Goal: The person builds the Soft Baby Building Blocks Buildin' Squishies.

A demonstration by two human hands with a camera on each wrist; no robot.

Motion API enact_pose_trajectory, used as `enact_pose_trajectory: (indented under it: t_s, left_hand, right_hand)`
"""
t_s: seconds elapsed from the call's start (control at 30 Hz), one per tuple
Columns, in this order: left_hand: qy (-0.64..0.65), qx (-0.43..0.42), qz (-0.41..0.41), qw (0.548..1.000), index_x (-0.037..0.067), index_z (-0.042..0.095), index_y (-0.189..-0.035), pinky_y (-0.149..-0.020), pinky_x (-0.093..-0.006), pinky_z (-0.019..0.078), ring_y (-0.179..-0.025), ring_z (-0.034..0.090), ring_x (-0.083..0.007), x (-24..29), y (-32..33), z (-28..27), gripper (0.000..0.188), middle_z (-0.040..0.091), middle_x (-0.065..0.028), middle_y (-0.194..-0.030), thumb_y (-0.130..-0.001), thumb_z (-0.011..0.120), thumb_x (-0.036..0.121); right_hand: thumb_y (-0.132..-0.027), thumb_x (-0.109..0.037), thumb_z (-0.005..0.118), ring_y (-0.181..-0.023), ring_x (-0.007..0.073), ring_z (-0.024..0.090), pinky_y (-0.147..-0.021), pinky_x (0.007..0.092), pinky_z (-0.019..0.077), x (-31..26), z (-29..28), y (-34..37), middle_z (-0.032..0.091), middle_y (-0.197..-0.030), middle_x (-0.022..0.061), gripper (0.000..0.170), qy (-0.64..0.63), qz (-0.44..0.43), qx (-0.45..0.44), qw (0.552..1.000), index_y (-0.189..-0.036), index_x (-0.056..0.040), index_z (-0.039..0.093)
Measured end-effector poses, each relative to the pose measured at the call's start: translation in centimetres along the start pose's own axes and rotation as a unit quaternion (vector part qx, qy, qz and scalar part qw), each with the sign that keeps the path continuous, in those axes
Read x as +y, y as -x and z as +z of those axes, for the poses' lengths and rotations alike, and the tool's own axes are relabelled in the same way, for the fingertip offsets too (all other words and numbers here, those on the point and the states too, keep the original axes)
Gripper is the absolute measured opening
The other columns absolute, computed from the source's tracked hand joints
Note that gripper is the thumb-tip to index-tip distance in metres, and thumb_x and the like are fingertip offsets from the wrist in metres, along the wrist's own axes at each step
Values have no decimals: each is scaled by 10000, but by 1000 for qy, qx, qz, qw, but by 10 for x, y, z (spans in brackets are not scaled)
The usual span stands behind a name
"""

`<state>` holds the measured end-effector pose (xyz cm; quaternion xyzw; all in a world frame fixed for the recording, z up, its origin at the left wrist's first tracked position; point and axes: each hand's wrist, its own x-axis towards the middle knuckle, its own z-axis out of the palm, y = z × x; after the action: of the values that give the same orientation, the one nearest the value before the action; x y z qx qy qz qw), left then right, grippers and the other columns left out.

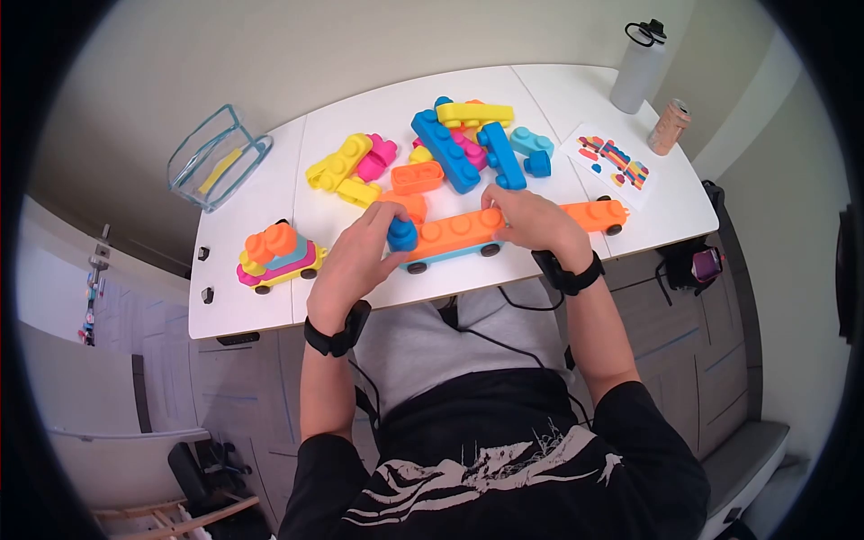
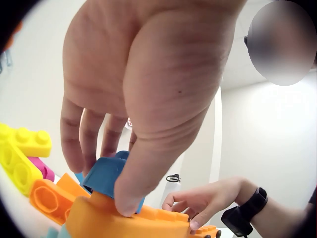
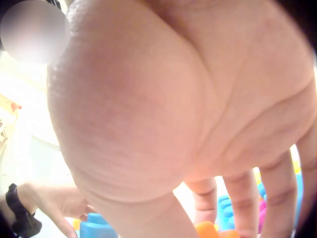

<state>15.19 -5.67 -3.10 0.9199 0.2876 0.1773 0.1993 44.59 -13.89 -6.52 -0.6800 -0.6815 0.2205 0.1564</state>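
My left hand [image 1: 349,263] pinches a small blue block [image 1: 402,235] between thumb and fingers, at the left end of a long orange block [image 1: 454,231]. In the left wrist view the blue block [image 2: 106,174] sits tilted on the orange one, the thumb pressing its near side. The orange block lies along a light-blue wheeled base [image 1: 456,259] with dark wheels. My right hand [image 1: 544,227] grips the orange block's right end, thumb in front and fingers behind. Just right of it stands an orange wheeled car [image 1: 597,216]. The palm hides most of the work in the right wrist view.
Loose yellow, pink, orange and blue blocks [image 1: 445,148] are heaped behind the hands. A small stacked car [image 1: 279,256] stands at left, near a clear case [image 1: 219,162]. A picture sheet [image 1: 612,166], a can [image 1: 669,128] and a bottle [image 1: 637,76] occupy the right.
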Motion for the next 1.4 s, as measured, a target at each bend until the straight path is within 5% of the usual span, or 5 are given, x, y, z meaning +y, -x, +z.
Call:
enact_pose_trajectory:
  t_s: [0.63,0.9,1.07,1.23,1.4]
  left_hand:
    - [22,-26,-15,999,111,543,-1259,-952,-443,554,-1147,661,-373,-28,2,-3,575,637,-110,-1220,-787,841,-27]
    - [-24,-50,-52,997,93,566,-1262,-942,-437,551,-1159,663,-362,-43,12,-12,571,654,-117,-1242,-775,858,29]
    - [-50,-42,-73,995,80,587,-1322,-975,-447,549,-1181,663,-355,-46,20,-20,591,672,-136,-1245,-799,862,91]
    - [-42,-57,-97,993,78,597,-1354,-1001,-454,549,-1213,662,-344,-42,21,-29,595,689,-136,-1267,-821,859,114]
    - [-45,-59,-112,991,79,600,-1380,-1010,-456,553,-1232,659,-339,-46,25,-34,612,693,-131,-1302,-828,861,115]
  right_hand:
    - [-885,-56,775,-1030,374,698,-843,457,534,-11,11,-4,703,-1058,179,442,-13,-38,12,999,-1255,-64,534]
    - [-928,-177,799,-1121,335,701,-964,419,569,-38,-17,-13,667,-1372,138,541,56,-111,11,992,-1398,-89,545]
    - [-934,-213,792,-1185,332,689,-956,422,570,-75,-60,-59,673,-1365,148,562,126,-26,-29,991,-1426,-92,548]
    - [-919,-160,753,-1165,383,693,-948,486,590,-58,-49,-125,699,-1262,171,484,192,-3,151,970,-1375,-85,608]
    - [-948,-140,701,-1224,385,656,-968,498,598,-26,-27,-181,678,-1295,150,461,235,38,221,946,-1403,-147,628]
